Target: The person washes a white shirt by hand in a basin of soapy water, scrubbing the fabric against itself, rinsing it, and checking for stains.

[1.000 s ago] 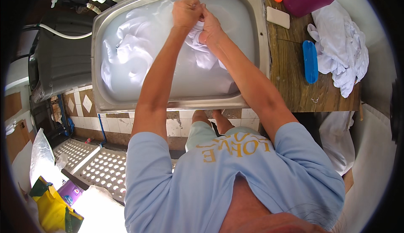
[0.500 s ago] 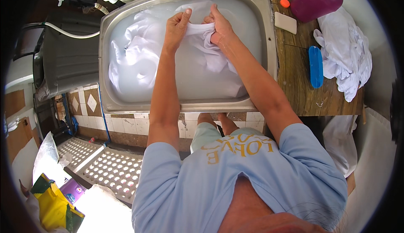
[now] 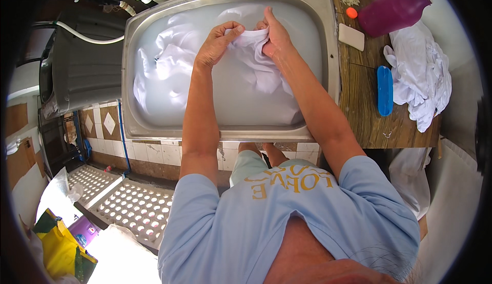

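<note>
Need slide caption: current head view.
Left hand pinching and right hand touching a white cloth that trails in cloudy water in a metal sink, purple bottle on the wooden counter alongside.

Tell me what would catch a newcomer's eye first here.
First, the left hand and right hand on a white garment, partly sunk in cloudy water in the metal sink. Then, on the wooden counter to the right, the purple bottle and blue oblong object stand out beside heaped white cloth.
</note>
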`<state>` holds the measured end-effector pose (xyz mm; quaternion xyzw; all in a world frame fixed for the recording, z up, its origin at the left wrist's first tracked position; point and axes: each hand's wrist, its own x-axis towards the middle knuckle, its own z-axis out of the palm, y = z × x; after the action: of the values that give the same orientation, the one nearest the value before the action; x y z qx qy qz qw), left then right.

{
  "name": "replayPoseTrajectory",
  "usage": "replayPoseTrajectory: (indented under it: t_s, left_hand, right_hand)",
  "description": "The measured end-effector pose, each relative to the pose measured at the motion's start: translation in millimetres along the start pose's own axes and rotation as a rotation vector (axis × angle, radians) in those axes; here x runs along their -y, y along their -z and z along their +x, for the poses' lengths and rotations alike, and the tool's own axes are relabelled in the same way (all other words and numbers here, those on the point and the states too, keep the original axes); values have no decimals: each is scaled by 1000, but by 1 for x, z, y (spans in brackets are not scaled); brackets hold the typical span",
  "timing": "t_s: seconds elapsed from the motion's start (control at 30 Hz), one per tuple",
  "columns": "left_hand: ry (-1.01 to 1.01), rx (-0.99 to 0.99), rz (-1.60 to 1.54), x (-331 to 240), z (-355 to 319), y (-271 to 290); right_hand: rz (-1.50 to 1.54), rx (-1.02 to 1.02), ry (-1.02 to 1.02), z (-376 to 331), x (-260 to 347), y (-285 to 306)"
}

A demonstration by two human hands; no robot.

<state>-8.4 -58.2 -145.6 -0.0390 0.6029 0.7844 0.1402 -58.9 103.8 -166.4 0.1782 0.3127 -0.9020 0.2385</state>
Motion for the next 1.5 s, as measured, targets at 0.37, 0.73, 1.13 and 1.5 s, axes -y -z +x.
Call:
replayPoseTrajectory:
  t_s: [0.37, 0.73, 1.13, 1.5]
  left_hand:
    - [-30, 63, 11, -3, -6, -4]
    - [-105, -366, -687, -36, 5, -97]
    - [-699, -138, 1324, 6, 72, -257]
    - [-502, 325, 2149, -14, 77, -307]
  right_hand:
    - [-43, -18, 30, 0, 0, -1]
    - [-342, 19, 162, -66, 25, 17]
    - [708, 442, 240, -79, 39, 43]
    - [834, 408, 104, -79, 49, 44]
